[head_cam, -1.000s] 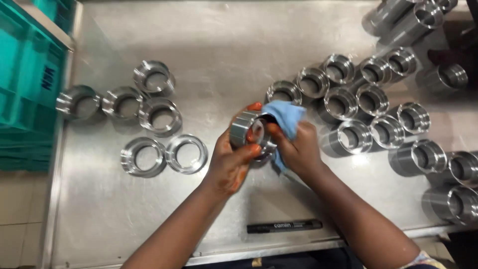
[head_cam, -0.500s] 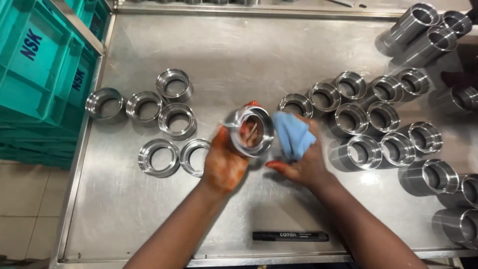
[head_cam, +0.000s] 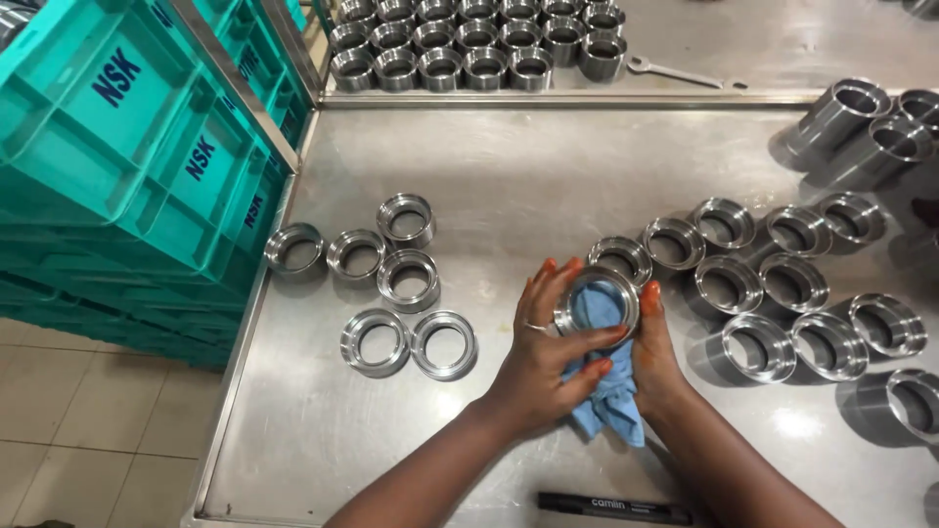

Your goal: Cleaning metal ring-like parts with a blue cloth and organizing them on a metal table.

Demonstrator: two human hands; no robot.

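Both hands hold one steel ring and a blue cloth above the middle of the steel surface (head_cam: pixel 548 176).

The left hand (head_cam: pixel 548 367) wraps the ring (head_cam: pixel 597 298), bore facing up toward the camera, axis near upright; the right hand (head_cam: pixel 653 357) cups the cloth (head_cam: pixel 608 406) stuffed inside. Open surface lies ahead; ring clusters (head_cam: pixel 391 284) flank it, teal crates (head_cam: pixel 117 166) crowd the left edge, a black marker (head_cam: pixel 614 508) lies near the front lip.
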